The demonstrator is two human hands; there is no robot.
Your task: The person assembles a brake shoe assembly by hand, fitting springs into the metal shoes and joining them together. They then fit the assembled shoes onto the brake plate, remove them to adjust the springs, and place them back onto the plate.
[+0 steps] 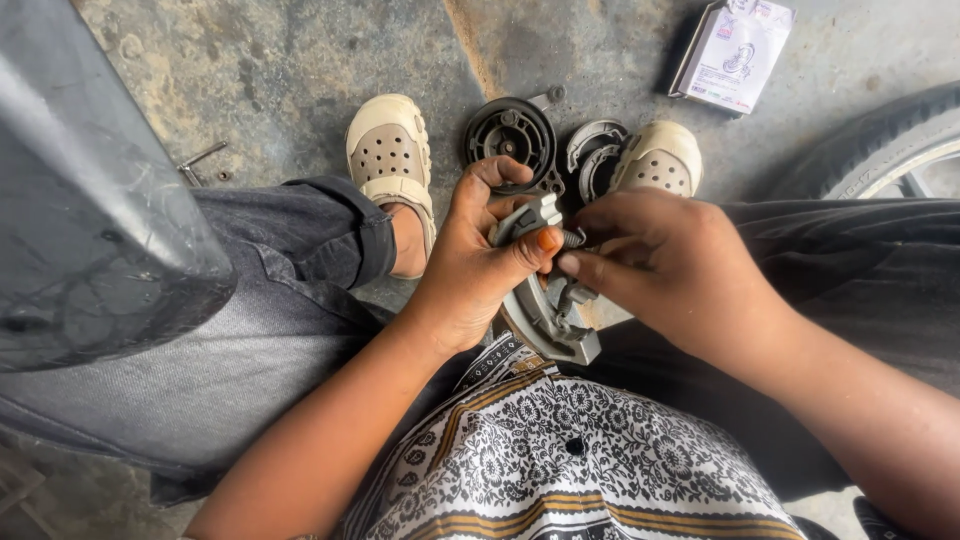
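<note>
Head view looks straight down at a person squatting on a stained concrete floor [300, 70], both hands raised between the knees. The left hand [478, 260] grips a grey, curved brake shoe [545, 315], its fingers wrapped round the upper end and the thumb pressed flat across the front. The right hand [650, 250] meets it from the other side, thumb and forefinger pinched together on a small coiled spring [572, 239] at the top of the shoe, just beside the left thumb tip. The shoe hangs down from the hands, its lower end close above a patterned black-and-white shirt [570, 460].

On the floor beyond the hands lies a round black drum plate [508, 130], touching a second pair of worn shoes [592, 155] to its right. Beige perforated clogs sit on both feet, one [388, 150] left of the plate and one [660, 160] right of it. A small printed box [733, 52] lies farther off near the top edge. A tyre [880, 145] curves in at the right, and a dark, glossy mudguard [90, 200] fills the left. A T-shaped tool [200, 160] lies beside it on the floor.
</note>
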